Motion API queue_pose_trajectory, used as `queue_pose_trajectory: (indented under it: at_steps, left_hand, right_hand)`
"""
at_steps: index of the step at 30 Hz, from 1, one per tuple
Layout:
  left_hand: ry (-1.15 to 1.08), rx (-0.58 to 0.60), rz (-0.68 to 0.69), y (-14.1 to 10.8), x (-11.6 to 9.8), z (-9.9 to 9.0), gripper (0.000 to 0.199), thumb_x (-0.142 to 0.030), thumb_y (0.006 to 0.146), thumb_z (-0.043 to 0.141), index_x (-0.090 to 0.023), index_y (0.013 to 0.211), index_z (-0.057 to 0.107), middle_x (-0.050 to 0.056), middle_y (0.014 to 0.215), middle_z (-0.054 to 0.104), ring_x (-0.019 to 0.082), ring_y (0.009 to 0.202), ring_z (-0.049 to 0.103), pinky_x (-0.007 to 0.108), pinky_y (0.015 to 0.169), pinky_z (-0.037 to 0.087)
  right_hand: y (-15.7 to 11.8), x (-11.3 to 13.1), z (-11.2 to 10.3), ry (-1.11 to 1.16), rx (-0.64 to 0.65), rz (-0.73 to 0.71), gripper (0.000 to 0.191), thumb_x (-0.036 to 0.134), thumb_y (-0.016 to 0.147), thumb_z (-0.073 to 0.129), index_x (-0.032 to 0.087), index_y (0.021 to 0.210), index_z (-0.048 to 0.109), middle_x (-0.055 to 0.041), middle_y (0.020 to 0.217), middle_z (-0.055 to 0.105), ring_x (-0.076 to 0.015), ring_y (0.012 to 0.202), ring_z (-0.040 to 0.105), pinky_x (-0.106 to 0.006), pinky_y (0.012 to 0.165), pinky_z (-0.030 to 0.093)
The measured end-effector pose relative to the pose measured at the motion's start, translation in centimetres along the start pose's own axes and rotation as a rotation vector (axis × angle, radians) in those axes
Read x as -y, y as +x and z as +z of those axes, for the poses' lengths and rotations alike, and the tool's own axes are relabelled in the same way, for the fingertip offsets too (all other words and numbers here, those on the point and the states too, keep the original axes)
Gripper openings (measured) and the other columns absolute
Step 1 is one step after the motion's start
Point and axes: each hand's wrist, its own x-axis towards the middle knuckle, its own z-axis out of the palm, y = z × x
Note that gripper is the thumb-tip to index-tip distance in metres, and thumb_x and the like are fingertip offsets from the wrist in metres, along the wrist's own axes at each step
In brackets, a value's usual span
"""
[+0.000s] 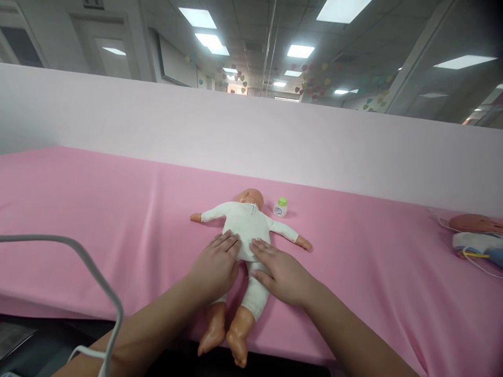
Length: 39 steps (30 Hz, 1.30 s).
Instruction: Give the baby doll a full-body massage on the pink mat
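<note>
A baby doll [247, 222] with a white cloth body lies on its back on the pink sheet [353, 251], arms spread and feet toward me. My left hand [219, 264] rests on the lower left side of its torso, fingers extended and holding nothing. On the other side my right hand [281, 272] lies against the lower belly and hip, its fingers stretched out and thumb over the upper leg. Beside the doll's head stands a small clear bottle [280, 208] with a green cap.
A grey cable [84, 254] arches up at the left front. At the right edge lies another doll [473, 224] with cloth and a thin white cord. Behind the sheet runs a low white wall [251, 133], with glass above it.
</note>
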Motion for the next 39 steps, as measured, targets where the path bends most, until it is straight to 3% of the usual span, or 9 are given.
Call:
queue_pose_trajectory:
  at_steps: [6, 10, 14, 19, 28, 32, 39]
  left_hand:
    - [-0.013, 0.115, 0.097, -0.8, -0.4, -0.3, 0.051, -0.022, 0.098, 0.048, -0.006, 0.144, 0.062, 0.022, 0.156, 0.053, 0.035, 0.151, 0.044, 0.052, 0.128, 0.03]
    - [-0.057, 0.173, 0.016, -0.7, -0.4, 0.0, 0.049, -0.026, 0.098, 0.05, -0.008, 0.141, 0.065, 0.022, 0.152, 0.058, 0.037, 0.146, 0.051, 0.053, 0.125, 0.035]
    - [-0.12, 0.148, -0.016, 0.1, -0.4, -0.6, 0.045, -0.028, 0.091, 0.06, -0.016, 0.134, 0.071, 0.018, 0.147, 0.064, 0.038, 0.141, 0.056, 0.054, 0.123, 0.038]
    - [-0.031, 0.095, -0.031, 2.0, -0.3, -1.6, 0.048, -0.026, 0.089, 0.059, -0.015, 0.135, 0.069, 0.017, 0.148, 0.063, 0.037, 0.143, 0.054, 0.053, 0.123, 0.035]
    - [-0.079, 0.16, -0.036, 2.6, 1.3, 0.2, 0.057, -0.029, 0.087, 0.062, -0.012, 0.142, 0.064, 0.02, 0.153, 0.058, 0.039, 0.147, 0.049, 0.053, 0.123, 0.034]
    - [-0.051, 0.161, -0.038, 2.7, 0.8, -0.3, 0.055, -0.035, 0.091, 0.061, -0.01, 0.14, 0.065, 0.021, 0.152, 0.058, 0.04, 0.146, 0.05, 0.052, 0.122, 0.035]
    - [-0.058, 0.091, 0.027, 4.7, 1.1, -0.7, 0.051, -0.04, 0.103, 0.046, -0.013, 0.143, 0.063, 0.017, 0.152, 0.06, 0.034, 0.147, 0.049, 0.051, 0.125, 0.031]
  right_hand:
    - [-2.2, -0.4, 0.8, 0.038, 0.002, -0.049, 0.073, 0.054, 0.103, 0.054, 0.019, 0.164, 0.035, -0.0076, 0.17, 0.031, -0.0283, 0.159, 0.028, -0.05, 0.132, 0.026]
    - [-1.8, -0.5, 1.7, 0.018, 0.018, -0.087, 0.072, 0.054, 0.102, 0.055, 0.019, 0.163, 0.038, -0.0092, 0.169, 0.033, -0.0296, 0.159, 0.029, -0.051, 0.132, 0.025]
    - [-1.6, -0.7, 1.8, 0.025, -0.011, -0.09, 0.08, 0.059, 0.098, 0.061, 0.021, 0.164, 0.038, -0.0109, 0.168, 0.034, -0.0325, 0.158, 0.032, -0.053, 0.13, 0.029]
    - [-0.6, -0.7, 0.9, 0.034, -0.086, -0.031, 0.085, 0.063, 0.095, 0.063, 0.022, 0.165, 0.036, -0.0112, 0.169, 0.034, -0.0329, 0.156, 0.036, -0.053, 0.128, 0.032]
    - [1.5, -1.2, 1.2, -0.005, -0.011, 0.004, 0.097, 0.073, 0.09, 0.063, 0.016, 0.164, 0.037, -0.0164, 0.168, 0.033, -0.0342, 0.156, 0.036, -0.051, 0.127, 0.033]
    - [1.5, -1.1, 1.0, -0.01, -0.02, 0.006, 0.093, 0.07, 0.093, 0.059, 0.012, 0.163, 0.038, -0.0177, 0.167, 0.037, -0.0323, 0.156, 0.036, -0.049, 0.127, 0.033]
    - [2.7, -1.7, 0.0, 0.014, -0.121, 0.03, 0.087, 0.067, 0.094, 0.062, 0.018, 0.163, 0.04, -0.0154, 0.167, 0.039, -0.033, 0.155, 0.038, -0.053, 0.125, 0.035]
